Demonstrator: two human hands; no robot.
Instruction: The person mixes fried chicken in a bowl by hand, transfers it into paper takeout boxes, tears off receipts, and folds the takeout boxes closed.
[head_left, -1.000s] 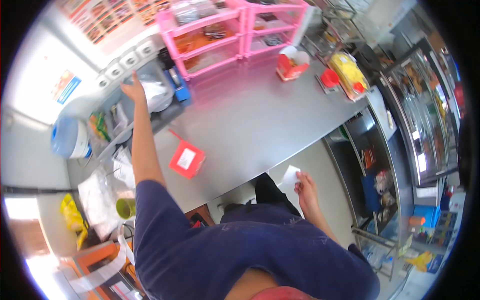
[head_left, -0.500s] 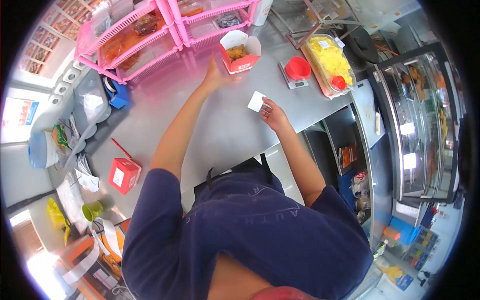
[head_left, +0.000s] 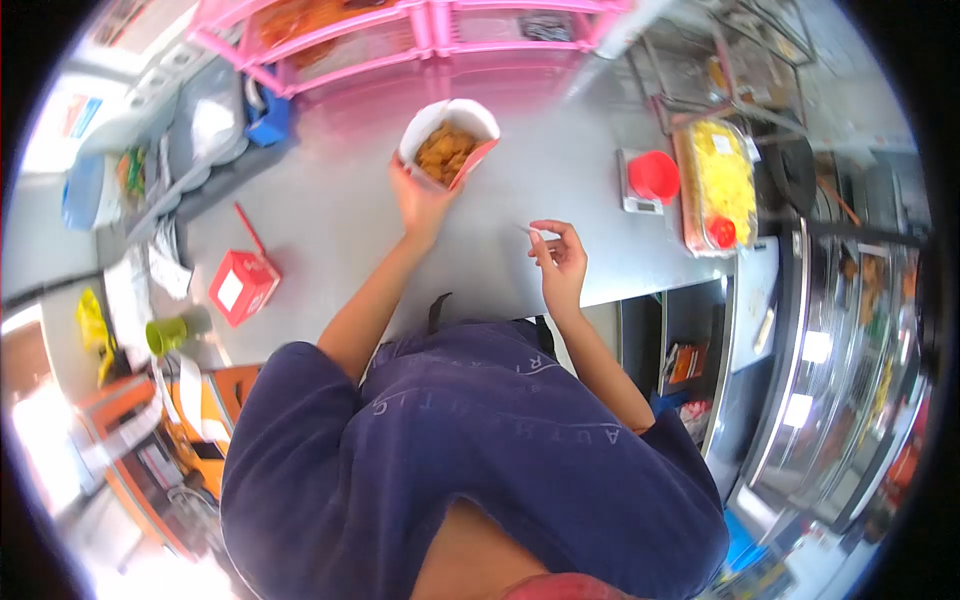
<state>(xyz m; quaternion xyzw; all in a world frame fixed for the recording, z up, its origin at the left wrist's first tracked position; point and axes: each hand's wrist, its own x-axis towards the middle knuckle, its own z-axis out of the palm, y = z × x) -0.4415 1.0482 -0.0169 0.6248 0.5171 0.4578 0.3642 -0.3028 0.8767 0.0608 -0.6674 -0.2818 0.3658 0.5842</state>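
My left hand point(head_left: 424, 208) is closed on the lower side of an open red and white takeaway box point(head_left: 476, 120). Brown fried pieces of food point(head_left: 446, 152) fill it, and its mouth tilts toward me. To the right, my right hand point(head_left: 562, 268) pinches a small white paper square point(head_left: 524, 229) between thumb and fingertips, turned almost edge-on. A gap of bare counter separates the square from the box. At the left, a closed red box point(head_left: 256, 290) with a white label on its side sits on the counter, a red pen point(head_left: 250, 228) beside it.
Pink plastic drawers point(head_left: 350, 48) line the back of the steel counter point(head_left: 340, 150). At the right are a small scale point(head_left: 640, 206) bearing a red cup point(head_left: 654, 177), and a tub of yellow food point(head_left: 722, 185). A glass display case point(head_left: 835, 350) stands farther right; a green cup point(head_left: 166, 335) is far left.
My left hand has gripped the takeaway box and tipped it toward me, bringing it closer. My right hand has turned the paper square from face-up to nearly edge-on. The camera view has shifted.
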